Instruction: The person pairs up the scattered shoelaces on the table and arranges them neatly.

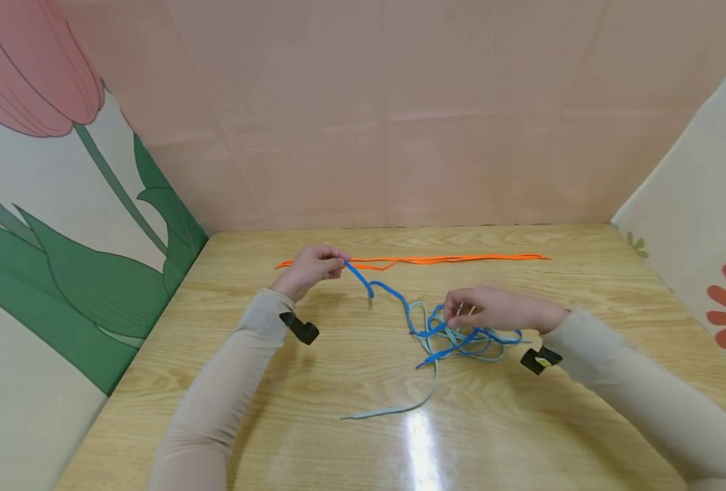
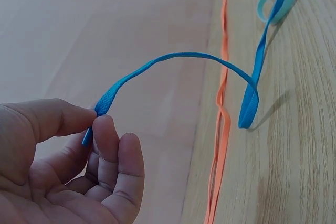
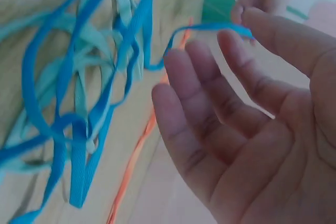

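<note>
Between thumb and forefinger, my left hand (image 1: 315, 267) pinches one end of a blue shoelace (image 2: 184, 54). From there the lace arches down to the table and runs right into a loose tangle with a pale mint-green shoelace (image 1: 432, 382). Just above that tangle is my right hand (image 1: 492, 307), its fingers loosely bent and apart from the thumb in the right wrist view, nothing gripped between them. Whether its fingertips touch the laces I cannot tell. Behind the left hand lies an orange shoelace (image 1: 449, 260), stretched out in long strands from left to right.
All the laces lie on a wood-grain table (image 1: 314, 368). A pink wall covering (image 1: 387, 136) rises at its back edge. Flower-printed panels stand at the left (image 1: 123, 204) and right (image 1: 682, 225). Light glares off the table's near middle.
</note>
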`<state>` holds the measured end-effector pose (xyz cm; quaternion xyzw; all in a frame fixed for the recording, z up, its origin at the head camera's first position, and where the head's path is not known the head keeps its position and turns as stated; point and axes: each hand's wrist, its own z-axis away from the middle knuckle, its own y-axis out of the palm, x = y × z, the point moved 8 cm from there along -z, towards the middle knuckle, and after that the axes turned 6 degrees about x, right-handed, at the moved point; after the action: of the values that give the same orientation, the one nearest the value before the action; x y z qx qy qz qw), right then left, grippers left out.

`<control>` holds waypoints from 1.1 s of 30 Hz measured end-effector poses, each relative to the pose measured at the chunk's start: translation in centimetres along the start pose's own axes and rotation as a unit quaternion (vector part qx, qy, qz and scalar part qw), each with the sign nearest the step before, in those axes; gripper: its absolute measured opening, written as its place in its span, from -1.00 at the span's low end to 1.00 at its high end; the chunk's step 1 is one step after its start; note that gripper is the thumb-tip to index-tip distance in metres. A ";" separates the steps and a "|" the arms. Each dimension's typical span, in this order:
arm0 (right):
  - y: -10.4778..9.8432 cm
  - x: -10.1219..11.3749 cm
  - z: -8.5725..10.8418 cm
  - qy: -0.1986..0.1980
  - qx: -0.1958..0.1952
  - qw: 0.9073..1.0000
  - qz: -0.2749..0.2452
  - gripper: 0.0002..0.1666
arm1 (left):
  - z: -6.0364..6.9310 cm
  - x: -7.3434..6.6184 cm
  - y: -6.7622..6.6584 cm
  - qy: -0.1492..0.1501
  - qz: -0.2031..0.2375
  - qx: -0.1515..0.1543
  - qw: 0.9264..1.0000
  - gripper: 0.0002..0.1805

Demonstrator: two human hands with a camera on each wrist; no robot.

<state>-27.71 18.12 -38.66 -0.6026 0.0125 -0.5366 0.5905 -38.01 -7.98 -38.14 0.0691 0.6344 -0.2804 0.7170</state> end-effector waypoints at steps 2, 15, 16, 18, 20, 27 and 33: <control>0.9 0.1 -0.1 -0.003 0.019 1.000 0.005 -0.93 | 0.0 0.0 0.1 0.001 0.002 0.002 1.000 -0.72; 4.3 -0.9 -1.3 0.029 0.057 0.987 0.148 -0.73 | 0.1 0.0 0.1 -0.005 0.002 -0.001 1.000 -0.69; 4.3 -0.9 -1.3 0.027 0.055 0.987 0.152 -0.72 | 0.2 0.0 0.0 -0.006 0.004 -0.002 1.000 -0.70; 4.3 -0.7 -1.4 0.022 0.049 0.987 0.154 -0.72 | 0.2 0.0 0.0 -0.009 0.006 -0.004 1.000 -0.72; 4.3 -0.6 -1.4 0.021 0.045 0.986 0.157 -0.72 | 0.2 0.1 0.0 -0.010 0.006 -0.006 1.000 -0.73; 3.7 -0.7 -1.0 0.006 0.055 0.992 0.116 -0.79 | 0.2 0.0 -0.3 -0.010 0.010 -0.009 1.000 -0.69; 0.5 0.0 0.2 -0.046 0.034 0.998 -0.018 -0.93 | 0.4 -0.7 -1.3 -0.003 0.007 -0.018 1.000 -0.73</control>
<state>-27.34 18.11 -38.97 -0.6061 -0.0441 -0.5190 0.6011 -38.29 -9.05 -37.07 0.0600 0.6369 -0.2641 0.7218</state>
